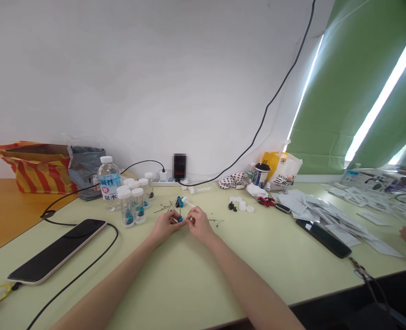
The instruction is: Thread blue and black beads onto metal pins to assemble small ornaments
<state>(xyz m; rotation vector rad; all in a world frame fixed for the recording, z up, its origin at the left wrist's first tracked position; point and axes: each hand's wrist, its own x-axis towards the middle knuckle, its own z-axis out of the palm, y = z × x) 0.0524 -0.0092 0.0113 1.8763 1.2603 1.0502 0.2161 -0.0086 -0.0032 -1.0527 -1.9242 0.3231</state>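
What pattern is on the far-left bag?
The bag has red and yellow stripes, best seen in the head view.

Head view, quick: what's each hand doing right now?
Left hand: closed, holding a small blue part.
Right hand: closed, its fingers meeting the same part.

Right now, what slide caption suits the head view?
Left hand and right hand pinch a blue part near capped vials.

Workroom: pale-green workbench, parts vials, paper slips, power strip.
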